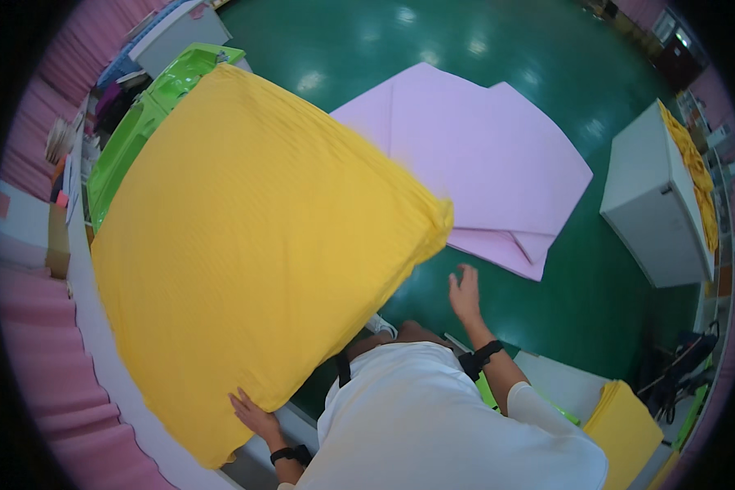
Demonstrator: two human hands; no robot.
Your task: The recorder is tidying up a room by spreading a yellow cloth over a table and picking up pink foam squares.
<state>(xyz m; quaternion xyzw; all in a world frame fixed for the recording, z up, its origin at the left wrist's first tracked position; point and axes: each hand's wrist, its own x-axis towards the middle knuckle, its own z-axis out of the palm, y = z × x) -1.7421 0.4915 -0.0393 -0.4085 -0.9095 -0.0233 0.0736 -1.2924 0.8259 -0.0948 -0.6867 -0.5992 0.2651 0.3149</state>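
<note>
A large flat pad in a yellow fitted cover (pixel 253 220) fills the left and middle of the view. Its cover is gathered at the right corner and loosely creased near me. My left hand (pixel 256 415) lies on the pad's near edge, fingers spread, gripping nothing. To the right of the pad my right hand (pixel 465 292) is held over the floor, fingers partly apart, holding nothing and apart from the cover. The nearest things beyond it are pale pink mats (pixel 474 155), stacked askew on the floor.
Bright green plastic trays (pixel 122 155) show behind the pad at left. A white cabinet (pixel 641 196) stands at right with yellow cloth (pixel 688 163) on it. More yellow fabric (pixel 625 425) sits at lower right. Pink curtains (pixel 65 351) line the left; the floor (pixel 547 41) is green.
</note>
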